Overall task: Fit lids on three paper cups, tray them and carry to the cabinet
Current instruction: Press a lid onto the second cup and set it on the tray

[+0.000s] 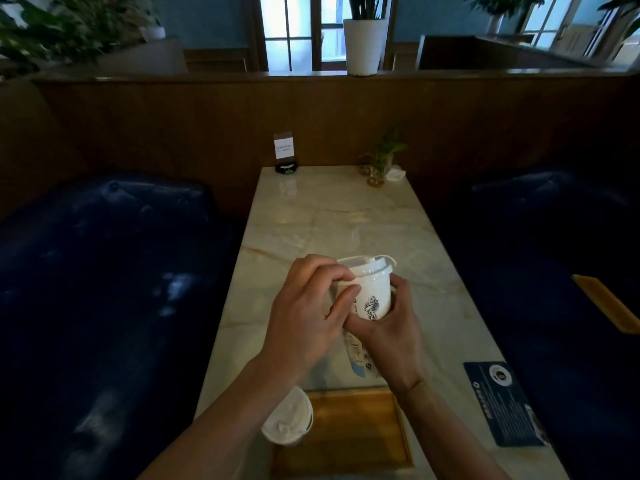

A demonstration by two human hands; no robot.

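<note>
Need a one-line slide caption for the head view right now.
Both hands, left hand and right hand, hold a lidded paper cup above the marble table, wooden tray nearby.

The tabletop looks like polished marble, pale with tan veins, glossy enough to mirror the window light. On its near end lies a tray of matt, light wood with visible grain. At the tray's left edge a paper cup wears a smooth white plastic lid. Above the tabletop's middle, a white paper cup with dark print carries a thin, slightly shiny plastic lid. Either side of the tabletop, the seats are dark blue with a leathery sheen.
</note>
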